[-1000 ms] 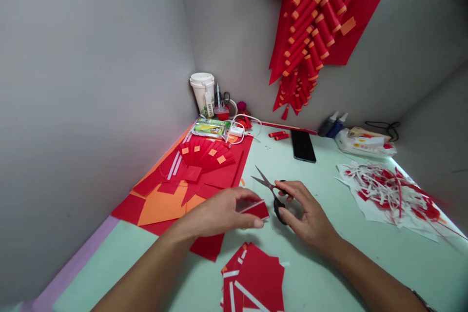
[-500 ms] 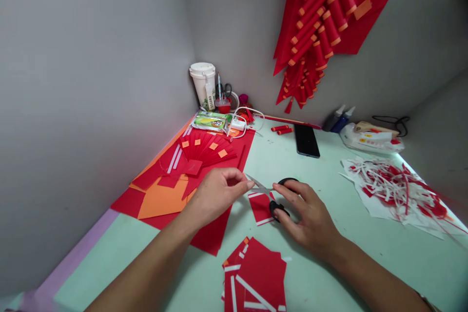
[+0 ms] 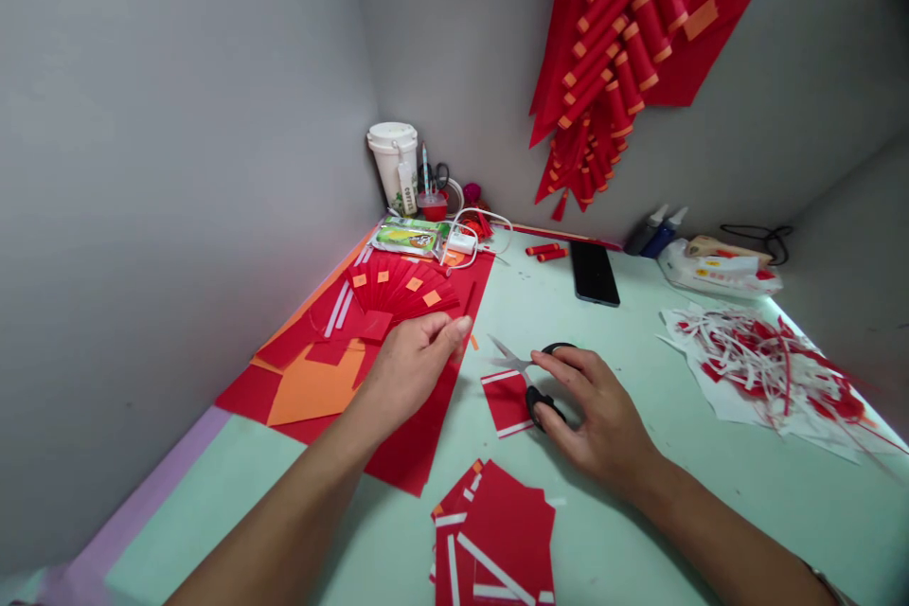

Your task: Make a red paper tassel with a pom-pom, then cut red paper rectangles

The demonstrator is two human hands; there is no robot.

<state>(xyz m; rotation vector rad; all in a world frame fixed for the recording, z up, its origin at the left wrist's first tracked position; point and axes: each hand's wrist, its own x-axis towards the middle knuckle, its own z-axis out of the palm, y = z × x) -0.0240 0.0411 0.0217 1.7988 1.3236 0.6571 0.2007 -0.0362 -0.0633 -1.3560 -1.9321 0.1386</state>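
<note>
My left hand (image 3: 416, 362) reaches over the big red sheet (image 3: 408, 454), fingers stretched toward a fan of red paper strips with orange tags (image 3: 401, 292); it holds nothing. A small red paper square with white edges (image 3: 506, 401) lies flat on the green table between my hands. My right hand (image 3: 593, 412) rests on the black handles of the scissors (image 3: 543, 379), fingers and thumb round them. The blades point left, slightly apart, just above the square.
A stack of red squares with white strips (image 3: 497, 540) lies near me. Paper scraps (image 3: 763, 365) pile at the right. A black phone (image 3: 595, 273), glue bottles (image 3: 657, 230), a white cup (image 3: 394, 161) and cables stand at the back. Red paper firecrackers (image 3: 625, 38) hang on the wall.
My left hand let go of the small red square, which now lies on the table, and moved left onto the red sheet. The scissors came down to the table under my right hand.
</note>
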